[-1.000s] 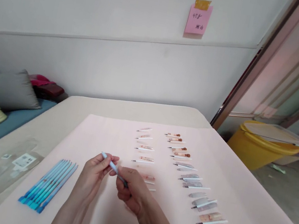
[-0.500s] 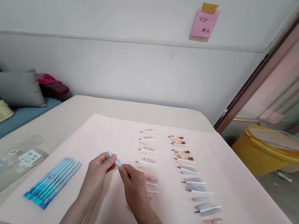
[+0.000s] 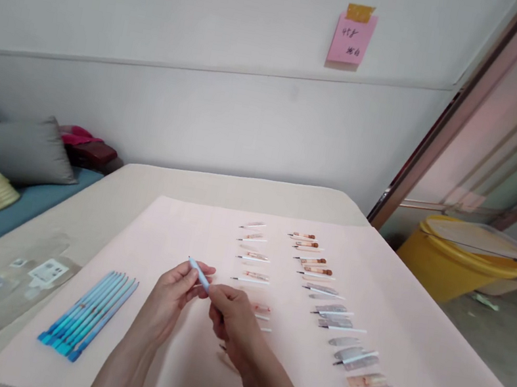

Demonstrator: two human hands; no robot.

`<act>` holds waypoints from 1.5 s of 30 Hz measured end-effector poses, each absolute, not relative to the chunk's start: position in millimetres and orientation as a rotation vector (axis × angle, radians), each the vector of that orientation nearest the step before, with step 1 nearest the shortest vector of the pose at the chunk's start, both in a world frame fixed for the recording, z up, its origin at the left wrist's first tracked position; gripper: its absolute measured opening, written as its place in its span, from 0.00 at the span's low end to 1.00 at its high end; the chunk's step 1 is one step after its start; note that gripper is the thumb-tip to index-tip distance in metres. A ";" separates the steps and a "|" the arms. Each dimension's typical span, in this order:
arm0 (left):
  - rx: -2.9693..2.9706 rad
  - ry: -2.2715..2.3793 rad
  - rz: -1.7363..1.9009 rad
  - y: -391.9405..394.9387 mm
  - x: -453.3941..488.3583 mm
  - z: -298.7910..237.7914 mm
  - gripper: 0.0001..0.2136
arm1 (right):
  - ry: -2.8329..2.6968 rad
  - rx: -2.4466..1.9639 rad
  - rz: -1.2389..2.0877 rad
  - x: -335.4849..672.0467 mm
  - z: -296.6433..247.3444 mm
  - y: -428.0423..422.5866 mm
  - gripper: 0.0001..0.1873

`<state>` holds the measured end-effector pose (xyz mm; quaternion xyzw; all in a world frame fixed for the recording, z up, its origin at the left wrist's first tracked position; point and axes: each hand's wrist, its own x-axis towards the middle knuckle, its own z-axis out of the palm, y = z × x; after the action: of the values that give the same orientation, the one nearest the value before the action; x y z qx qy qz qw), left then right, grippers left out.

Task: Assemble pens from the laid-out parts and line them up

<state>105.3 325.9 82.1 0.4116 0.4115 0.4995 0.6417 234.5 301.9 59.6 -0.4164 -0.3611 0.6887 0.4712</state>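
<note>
Between my two hands is a light blue pen, slanted, with its small dark tip pointing up and to the left. My left hand supports the tip half, thumb against the barrel and the other fingers partly loosened behind it. The lower right end is pinched by my right hand, which covers that end. Just right of my right hand lies a column of white refills with dark tips, paired with small printed barrel pieces; my hand and forearm hide part of the nearer ones.
Several blue pens lie side by side at left on the pink sheet. A second column of refills and barrel pieces runs down the right. Clear plastic packaging is at far left. A yellow bucket stands beyond the table's right edge.
The light blue pen shows more of its length, including its dark tip. My left fingers have loosened and spread somewhat. My right hand stays at the pen's lower end.
</note>
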 end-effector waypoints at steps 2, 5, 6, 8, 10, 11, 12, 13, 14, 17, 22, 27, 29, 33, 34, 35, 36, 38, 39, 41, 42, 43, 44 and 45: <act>0.986 1.038 1.206 326.8 106.3 78.6 0.10 | -1.075 -1.136 1.386 232.0 61.8 301.9 0.15; 1.057 1.134 1.261 328.4 106.0 74.7 0.11 | -1.158 -1.177 1.255 232.2 63.5 301.9 0.16; 1.059 1.142 1.258 328.7 105.7 74.4 0.10 | -1.117 -1.161 1.349 233.5 63.6 301.9 0.15; 1.043 1.105 1.218 328.6 105.6 75.6 0.10 | -0.945 -1.073 1.672 237.3 63.4 301.9 0.14; 1.032 1.017 1.163 327.7 106.5 78.1 0.11 | -0.741 -0.932 1.967 240.9 63.3 301.9 0.14; 1.029 0.975 1.139 327.1 107.4 79.3 0.12 | -0.682 -0.875 2.034 241.9 63.4 301.9 0.14; 1.027 0.945 1.122 326.6 108.3 80.1 0.12 | -0.666 -0.855 2.034 242.1 63.7 302.0 0.14; 1.021 0.937 1.122 326.3 109.1 80.5 0.12 | -0.690 -0.877 1.980 241.6 64.0 302.1 0.14; 1.015 0.951 1.135 326.2 109.7 80.2 0.12 | -0.744 -0.929 1.882 240.5 64.4 302.3 0.14; 1.009 1.056 1.205 327.3 109.3 76.7 0.11 | -0.946 -1.101 1.538 236.7 64.6 302.8 0.14; 1.011 1.066 1.181 329.6 105.0 71.8 0.11 | -0.825 -1.016 1.825 239.4 61.8 302.4 0.14; 0.991 1.010 1.138 328.1 108.5 71.9 0.12 | -0.726 -0.932 1.859 240.6 62.6 302.3 0.15; 1.002 1.065 1.193 327.5 110.1 71.6 0.11 | -0.797 -1.005 1.717 239.0 64.2 302.6 0.15; 1.046 1.111 1.215 327.6 109.7 71.9 0.11 | -0.821 -1.018 1.717 238.1 64.4 303.2 0.12; 1.049 1.111 1.206 327.8 109.2 71.9 0.11 | -0.788 -0.986 1.773 238.7 63.2 303.3 0.12; 1.049 1.109 1.197 328.1 108.8 71.8 0.12 | -0.740 -0.945 1.840 239.6 61.6 303.6 0.12; 1.049 1.103 1.189 328.4 108.6 71.5 0.12 | -0.682 -0.899 1.912 240.7 59.5 303.9 0.11; 1.055 1.084 1.176 328.6 108.9 70.4 0.14 | -0.559 -0.787 2.063 242.9 55.0 304.8 0.11; 1.057 1.075 1.170 328.5 109.5 69.9 0.14 | -0.505 -0.725 2.128 244.0 52.9 305.3 0.12; 1.058 1.059 1.157 327.8 111.1 69.5 0.14 | -0.424 -0.595 2.235 245.5 49.6 305.9 0.12; 1.058 1.046 1.147 327.2 112.0 70.0 0.15 | -0.392 -0.543 2.274 245.9 48.7 306.0 0.12; 1.057 1.030 1.138 326.6 112.9 70.8 0.15 | -0.370 -0.514 2.294 245.8 48.4 305.8 0.12; 1.056 1.013 1.130 325.9 113.6 72.1 0.15 | -0.361 -0.512 2.294 245.2 48.8 305.5 0.13; 1.055 0.995 1.124 325.2 114.1 73.4 0.15 | -0.367 -0.538 2.270 244.2 49.8 304.9 0.13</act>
<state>114.1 325.2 73.4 0.4567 0.4307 0.4864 0.6077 244.2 304.9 49.8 -0.2107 -0.1439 0.8889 0.3804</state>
